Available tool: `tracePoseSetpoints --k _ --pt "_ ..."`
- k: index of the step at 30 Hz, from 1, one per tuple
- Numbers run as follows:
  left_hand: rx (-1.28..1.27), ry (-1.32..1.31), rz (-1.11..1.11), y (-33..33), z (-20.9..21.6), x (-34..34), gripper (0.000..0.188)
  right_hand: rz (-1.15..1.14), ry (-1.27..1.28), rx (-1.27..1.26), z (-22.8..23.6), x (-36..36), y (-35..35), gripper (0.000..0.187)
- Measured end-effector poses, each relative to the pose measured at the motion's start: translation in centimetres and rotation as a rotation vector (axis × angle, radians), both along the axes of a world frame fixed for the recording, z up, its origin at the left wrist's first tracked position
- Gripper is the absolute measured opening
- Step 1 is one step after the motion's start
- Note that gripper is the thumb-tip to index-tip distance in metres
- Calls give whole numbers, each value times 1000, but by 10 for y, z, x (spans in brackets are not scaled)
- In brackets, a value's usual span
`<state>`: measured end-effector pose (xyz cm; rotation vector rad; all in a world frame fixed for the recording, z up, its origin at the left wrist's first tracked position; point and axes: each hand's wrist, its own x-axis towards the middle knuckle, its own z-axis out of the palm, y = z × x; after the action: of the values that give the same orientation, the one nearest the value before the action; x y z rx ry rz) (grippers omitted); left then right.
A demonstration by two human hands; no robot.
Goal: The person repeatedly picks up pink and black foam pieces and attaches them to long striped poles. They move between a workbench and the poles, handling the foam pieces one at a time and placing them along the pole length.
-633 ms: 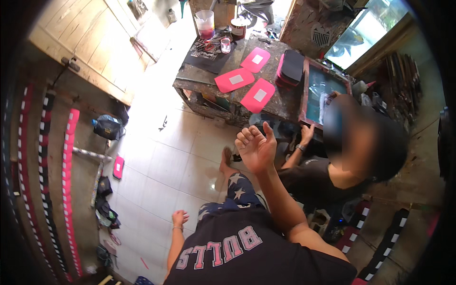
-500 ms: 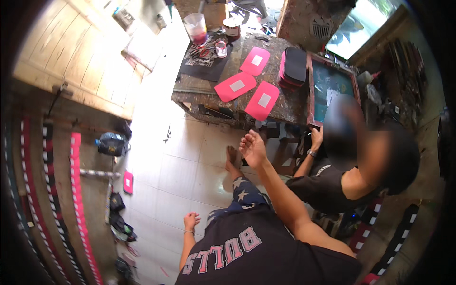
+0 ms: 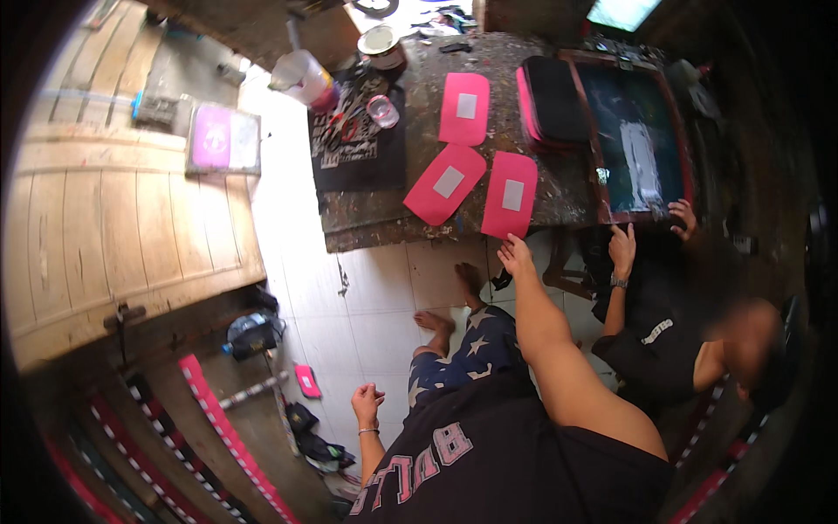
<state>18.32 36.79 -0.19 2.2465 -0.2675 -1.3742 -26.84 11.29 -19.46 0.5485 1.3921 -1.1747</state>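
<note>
My right hand (image 3: 517, 254) reaches to the worktable's near edge, fingertips closed on the near edge of a flat pink panel (image 3: 498, 217) with a white rectangle on it. That panel lies flat, its near end reaching the table's edge. Left of it lies a second, slanted pink panel (image 3: 425, 199), and behind that a third pink panel (image 3: 459, 131). My left hand (image 3: 367, 405) hangs low beside my body, away from the table, its fingers curled in with nothing visible in them.
Right of the panels stand a black-topped stack (image 3: 555, 100) and a framed screen (image 3: 604, 188), held by a co-worker's hands (image 3: 621, 249). A plastic jug (image 3: 297, 74), a tin (image 3: 381, 44) and a dark printed sheet (image 3: 358, 175) occupy the table's left. Pink and dark strips (image 3: 223, 406) lie at lower left.
My right hand has come forward to the near pink panel's edge. My view has shifted, so the table appears nearer. The co-worker now has both hands showing at the framed screen.
</note>
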Motion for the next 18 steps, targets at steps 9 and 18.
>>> tracePoseSetpoints --k 9,18 --pt "-7 381 -391 -200 -32 23 27 -332 -93 -395 78 54 -49 5" --pt "-880 219 -1531 -314 -23 -63 53 -301 -259 -723 279 235 -36 18"
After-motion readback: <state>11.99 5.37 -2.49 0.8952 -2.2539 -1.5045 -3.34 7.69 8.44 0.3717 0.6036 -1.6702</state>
